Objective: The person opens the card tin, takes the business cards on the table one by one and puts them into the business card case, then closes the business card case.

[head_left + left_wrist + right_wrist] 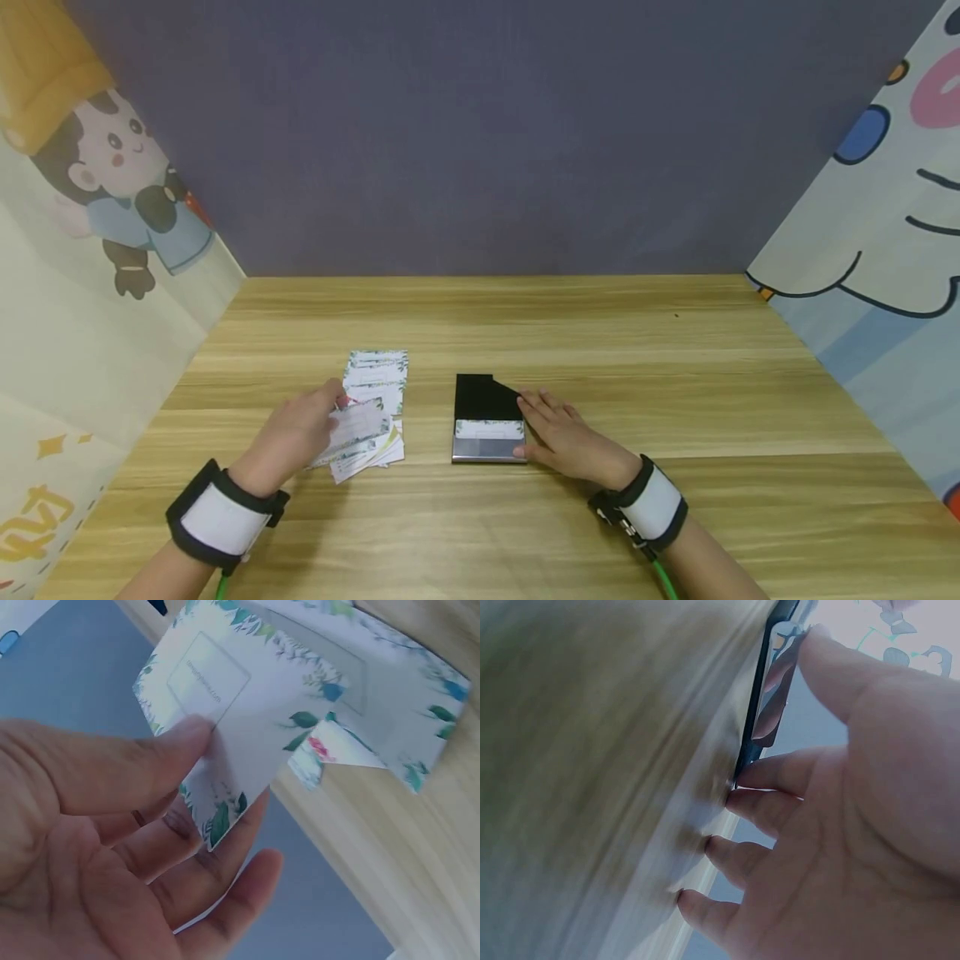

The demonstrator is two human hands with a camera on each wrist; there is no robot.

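Observation:
My left hand [296,429] pinches a white card with a printed leaf border [247,697] between thumb and fingers. Under and beyond that card lie more floral cards [377,377], overlapping in a loose spread on the table. To their right, a business card holder [474,398] lies with its black lid folded back. A floral card [489,429] shows in its shiny metal lower part. Along the holder's right side rests my right hand [570,442], its fingers extended. In the right wrist view the thumb touches the holder's edge [774,690], and the fingertips reach the table.
The wood-grain table [675,375] ends at a dark grey-blue panel [480,142] at the back. Cartoon-printed panels stand on the left [97,333] and right [862,233]. Each wrist wears a strap, the left one [225,512] and the right one [651,504], with a green cable.

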